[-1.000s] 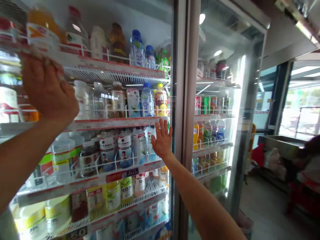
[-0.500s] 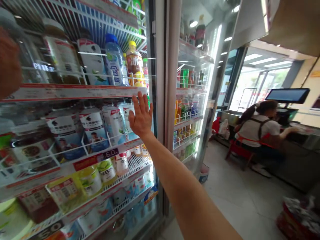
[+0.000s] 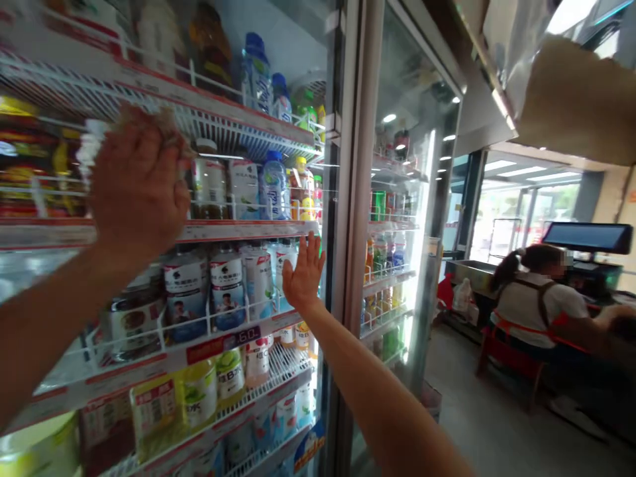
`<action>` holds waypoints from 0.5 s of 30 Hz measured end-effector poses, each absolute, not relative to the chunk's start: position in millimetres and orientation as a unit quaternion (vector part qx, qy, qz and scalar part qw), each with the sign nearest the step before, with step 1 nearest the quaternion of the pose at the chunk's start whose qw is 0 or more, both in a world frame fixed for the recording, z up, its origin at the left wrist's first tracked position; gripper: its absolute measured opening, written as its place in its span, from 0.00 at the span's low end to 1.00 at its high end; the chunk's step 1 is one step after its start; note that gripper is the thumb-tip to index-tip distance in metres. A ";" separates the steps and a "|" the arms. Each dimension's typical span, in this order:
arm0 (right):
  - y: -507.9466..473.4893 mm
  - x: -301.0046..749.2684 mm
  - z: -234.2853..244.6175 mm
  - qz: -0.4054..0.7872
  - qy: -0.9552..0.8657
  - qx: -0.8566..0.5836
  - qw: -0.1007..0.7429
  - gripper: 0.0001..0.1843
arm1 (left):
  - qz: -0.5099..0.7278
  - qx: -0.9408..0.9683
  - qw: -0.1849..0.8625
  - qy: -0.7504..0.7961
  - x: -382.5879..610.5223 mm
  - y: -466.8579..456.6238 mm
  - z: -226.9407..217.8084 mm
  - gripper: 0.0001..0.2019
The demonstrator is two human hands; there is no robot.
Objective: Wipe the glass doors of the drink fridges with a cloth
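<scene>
Cannot see most of the tan cloth (image 3: 173, 124), hidden beneath the left hand (image 3: 142, 182) at the glass door (image 3: 293, 43), nor make out the blurred packages (image 3: 27, 159) at far left. See the left hand holding the cloth under slightly bent fingers, the right hand (image 3: 304, 277) spread wide, palm toward the glass, contact uncertain. Find glass between the hands and the metal frame (image 3: 354, 199) close beside the right.

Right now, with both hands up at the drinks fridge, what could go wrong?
Fingerprints, perhaps: the right hand is spread open and seems to rest flat on the glass. Streaks are possible too, since the left hand has a crumpled cloth that appears pressed to the same glass. The cloth might also slip, as it bunches out past the fingers.
</scene>
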State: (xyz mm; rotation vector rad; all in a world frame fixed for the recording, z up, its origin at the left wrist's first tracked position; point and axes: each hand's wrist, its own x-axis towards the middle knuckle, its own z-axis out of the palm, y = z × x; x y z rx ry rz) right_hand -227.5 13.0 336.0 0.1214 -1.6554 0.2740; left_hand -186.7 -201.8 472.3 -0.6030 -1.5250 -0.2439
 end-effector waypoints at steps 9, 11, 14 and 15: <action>35.5 -237.8 398.8 0.051 -0.690 0.154 0.706 0.30 | 0.006 -0.157 0.764 -0.626 -196.1 -261.7 455.0 0.26; 37.5 -242.7 397.6 0.039 -0.675 0.167 0.718 0.30 | -0.035 -0.096 0.801 -0.590 -192.8 -273.1 480.9 0.27; 37.4 -244.8 392.1 0.042 -0.663 0.165 0.729 0.31 | -0.043 -0.079 0.808 -0.582 -193.6 -250.9 507.3 0.25; 37.2 -244.3 390.8 0.047 -0.659 0.165 0.732 0.31 | -0.025 -0.098 0.798 -0.594 -196.4 -233.5 507.7 0.25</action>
